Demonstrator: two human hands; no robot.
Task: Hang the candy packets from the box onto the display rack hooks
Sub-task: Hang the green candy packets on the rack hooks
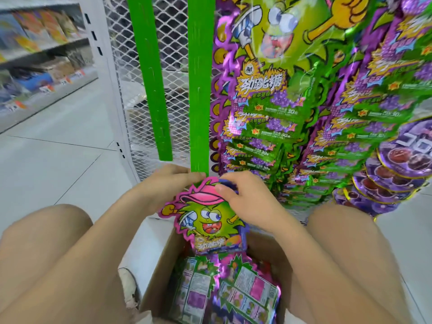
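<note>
**Head view, looking down between the person's bare knees.**

*Centre of frame:* one candy packet (208,223) is held upright, face toward the camera, just above the open cardboard box (156,279). It is pink-edged and printed with a green cartoon face in a pink cap.

The left hand (168,185) takes the packet's upper left edge, fingers curled over the top. The right hand (247,199) pinches the upper right, with the thumb pressed on the printed cap and the other fingers behind the packet. Each grip is narrow and holds this one packet.

*Lower centre:* the box stands on the floor and holds more packets (224,295), lying mostly backs up.

*Upper centre:* the display rack (173,47) is a white mesh panel with two bright green vertical strips (201,90) in front of it. The held packet's top lies just below the lower end of the strip nearer the frame's right.

*Upper right:* hanging packets (264,108) of a green-and-purple kind overlap downward in columns. At the far right edge hang darker purple packets (397,169). The hooks are hidden behind the hanging packets.

*Upper left:* blurred store shelves (42,54) carry goods above a pale tiled floor (58,148).
</note>
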